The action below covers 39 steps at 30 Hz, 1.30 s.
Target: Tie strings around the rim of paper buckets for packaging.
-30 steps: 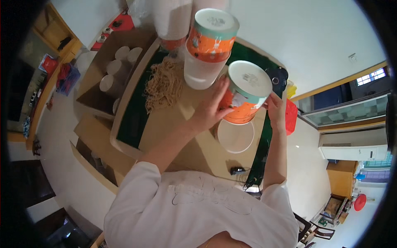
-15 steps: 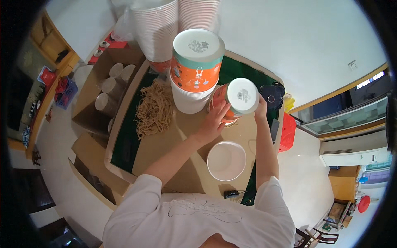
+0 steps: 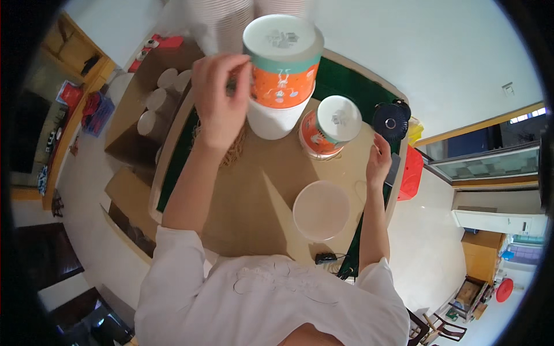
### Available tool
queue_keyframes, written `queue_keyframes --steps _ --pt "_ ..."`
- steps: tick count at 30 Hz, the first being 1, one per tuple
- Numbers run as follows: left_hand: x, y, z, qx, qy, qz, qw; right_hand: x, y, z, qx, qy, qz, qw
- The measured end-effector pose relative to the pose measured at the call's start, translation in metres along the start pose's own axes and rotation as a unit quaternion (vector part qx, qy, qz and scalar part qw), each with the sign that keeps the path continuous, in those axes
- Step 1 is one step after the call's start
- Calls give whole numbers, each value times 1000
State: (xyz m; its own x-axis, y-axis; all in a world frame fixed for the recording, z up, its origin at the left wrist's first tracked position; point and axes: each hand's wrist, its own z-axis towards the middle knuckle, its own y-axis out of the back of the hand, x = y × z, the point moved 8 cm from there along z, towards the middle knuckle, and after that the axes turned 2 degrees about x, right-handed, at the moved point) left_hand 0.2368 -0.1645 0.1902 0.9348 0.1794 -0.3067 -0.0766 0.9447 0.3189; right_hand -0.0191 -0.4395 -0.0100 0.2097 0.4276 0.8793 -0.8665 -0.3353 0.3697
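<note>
My left hand (image 3: 222, 95) is raised at the left side of a tall stack of upside-down paper tubs (image 3: 283, 86), orange and green above with white below. Its fingers are bent but apart, the fingertips at the top tub's edge; whether they touch it I cannot tell. A shorter upside-down stack of orange paper tubs (image 3: 320, 135) stands to the right. Just right of that, my right hand (image 3: 379, 158) hovers with fingers loosely apart and nothing in them. Nearer to me, a white paper tub (image 3: 321, 210) stands with its mouth up.
Tan string or bands (image 3: 234, 153) lie partly behind my left forearm. Tall wrapped tub stacks (image 3: 222, 26) rise at the back. A cardboard box (image 3: 130, 130) with white rolls flanks the table's left. A dark round fan-like device (image 3: 391, 121) and a small black object (image 3: 326, 258) sit rightward.
Both hands have left the shorter tub stack. My left hand has moved left and up to the tall stack; my right has drawn back slightly nearer. The view has shifted a little.
</note>
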Motion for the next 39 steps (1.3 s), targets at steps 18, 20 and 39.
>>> queue_keyframes --steps 18,20,39 --pt "144 -19 -348 380 452 39 806 -42 -24 -209 204 -152 7 967" --pt "145 -14 -351 353 475 14 806 -35 -35 -215 216 -162 -1 963" --pt "204 -6 -307 266 453 167 834 19 6 -204 105 -133 -43 985"
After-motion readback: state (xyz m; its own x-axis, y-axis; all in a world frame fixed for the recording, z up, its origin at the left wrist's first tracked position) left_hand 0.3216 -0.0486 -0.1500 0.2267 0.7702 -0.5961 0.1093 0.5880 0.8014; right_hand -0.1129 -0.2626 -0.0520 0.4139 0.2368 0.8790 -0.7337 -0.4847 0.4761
